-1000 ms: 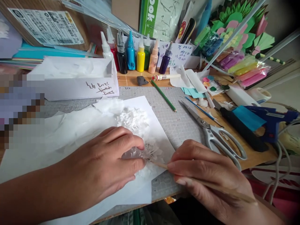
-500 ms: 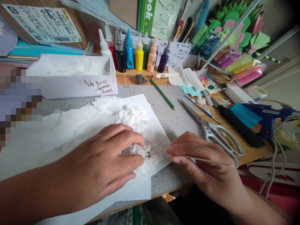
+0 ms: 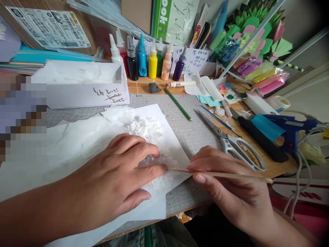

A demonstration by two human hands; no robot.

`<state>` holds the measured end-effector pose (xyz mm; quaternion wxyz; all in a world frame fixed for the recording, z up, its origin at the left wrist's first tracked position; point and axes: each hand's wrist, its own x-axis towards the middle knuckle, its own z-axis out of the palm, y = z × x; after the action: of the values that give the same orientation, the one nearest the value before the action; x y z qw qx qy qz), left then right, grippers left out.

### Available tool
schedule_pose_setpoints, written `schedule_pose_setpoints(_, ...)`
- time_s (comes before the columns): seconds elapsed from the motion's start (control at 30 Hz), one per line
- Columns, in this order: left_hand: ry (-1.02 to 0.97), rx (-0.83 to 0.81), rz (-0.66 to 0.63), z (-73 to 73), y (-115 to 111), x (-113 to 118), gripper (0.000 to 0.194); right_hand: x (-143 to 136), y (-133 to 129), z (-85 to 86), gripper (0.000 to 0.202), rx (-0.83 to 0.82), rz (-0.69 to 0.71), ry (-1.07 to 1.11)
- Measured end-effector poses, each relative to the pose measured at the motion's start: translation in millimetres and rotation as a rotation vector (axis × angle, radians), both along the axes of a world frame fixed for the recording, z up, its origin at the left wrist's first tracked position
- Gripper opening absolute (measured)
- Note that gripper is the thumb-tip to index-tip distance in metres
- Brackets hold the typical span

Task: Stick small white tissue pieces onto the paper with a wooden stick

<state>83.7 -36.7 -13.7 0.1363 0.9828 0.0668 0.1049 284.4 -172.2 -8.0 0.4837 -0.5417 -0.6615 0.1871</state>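
Observation:
My left hand (image 3: pixel 115 178) lies over a small pile of shredded white paper (image 3: pixel 156 159), fingers bent and spread, partly covering it. Its index fingertip is beside the tip of a thin wooden stick (image 3: pixel 231 175). My right hand (image 3: pixel 226 181) pinches this stick between thumb and fingers, with the stick pointing left toward the pile. Another heap of white shreds (image 3: pixel 145 127) sits just beyond my left hand on a white sheet (image 3: pixel 173 144). Whether anything is under my left fingers is hidden.
Silver scissors (image 3: pixel 227 140) lie right of the sheet. A green pencil (image 3: pixel 178 104) rests on the grey mat (image 3: pixel 200 130). Paint bottles (image 3: pixel 153 61) stand at the back beside a white paper box (image 3: pixel 87 92). A blue glue gun (image 3: pixel 291 132) lies far right.
My left index fingertip has moved right, to the stick's tip, covering more of the shreds. My right hand has shifted slightly right, and more of the stick shows.

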Motion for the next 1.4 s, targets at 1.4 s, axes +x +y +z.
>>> schedule_pose_setpoints(1.4, -0.005, 0.020, -0.041, 8.0, 0.2, -4.6, 0.035, -3.5, -1.0, 3.9, 0.013, 0.001, 0.067, -0.106)
